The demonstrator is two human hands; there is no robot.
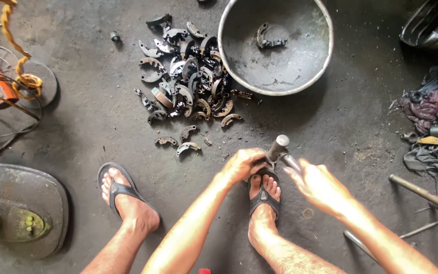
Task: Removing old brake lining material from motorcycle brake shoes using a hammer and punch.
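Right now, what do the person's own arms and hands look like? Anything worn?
Both arms are bare up to the frame edge: no sleeves show. The left hand and right hand wear no gloves, and no rings, watch or bands can be made out. Dark grime seems to mark the fingers. Dark flip-flops are on both feet.

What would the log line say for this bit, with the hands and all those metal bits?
left hand: grips metal tool | right hand: touches tool's other part | by right foot | pile of curved metal parts beside metal bowl
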